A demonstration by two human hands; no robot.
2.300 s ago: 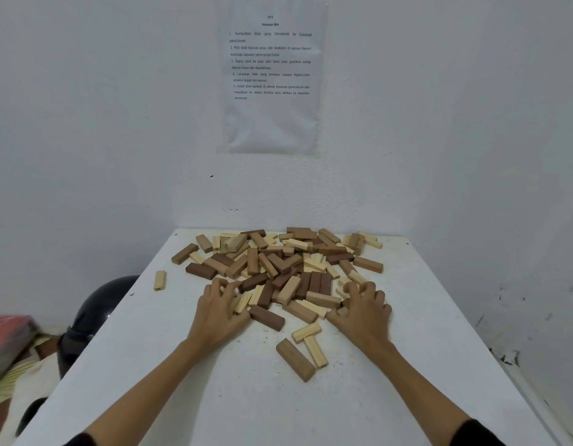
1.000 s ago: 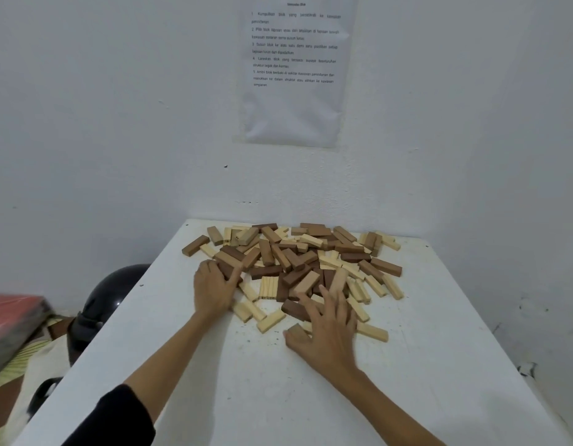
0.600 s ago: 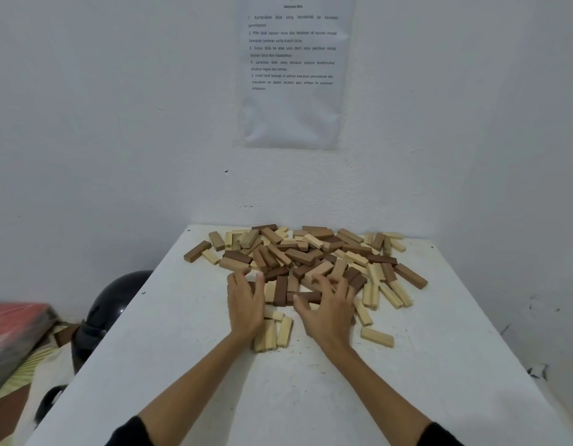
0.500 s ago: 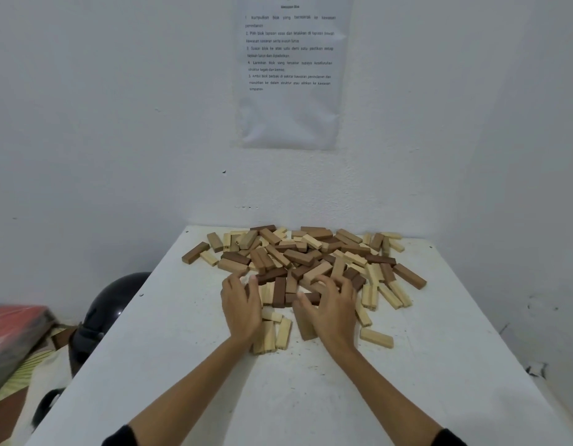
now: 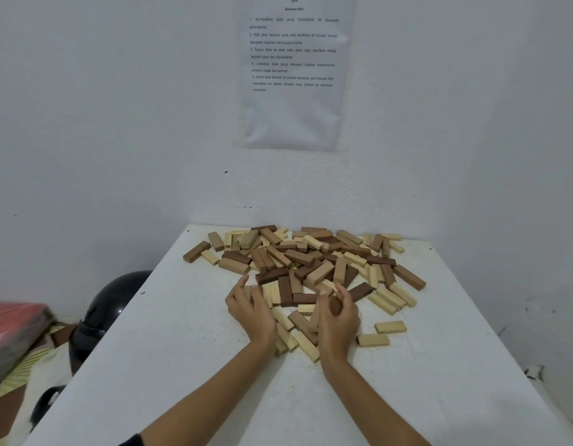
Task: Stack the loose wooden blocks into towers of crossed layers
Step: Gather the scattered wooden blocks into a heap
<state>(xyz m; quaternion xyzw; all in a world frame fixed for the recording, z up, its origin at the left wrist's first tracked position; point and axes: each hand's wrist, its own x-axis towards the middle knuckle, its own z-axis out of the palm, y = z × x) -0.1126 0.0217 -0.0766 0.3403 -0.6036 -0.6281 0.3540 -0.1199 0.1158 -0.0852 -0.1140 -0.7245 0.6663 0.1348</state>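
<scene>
Right hand [image 5: 338,320] now gripping brown block [image 5: 335,307], pile [image 5: 310,262] behind, helmet [image 5: 117,294] left

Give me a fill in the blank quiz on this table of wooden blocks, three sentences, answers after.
The blocks lie in a loose pile on a ___ table.
Two light blocks lie apart, to the ___ of the right hand, which grips a dark block.
Beside the table sits a ___ helmet.
Answers: white; right; black.
</scene>
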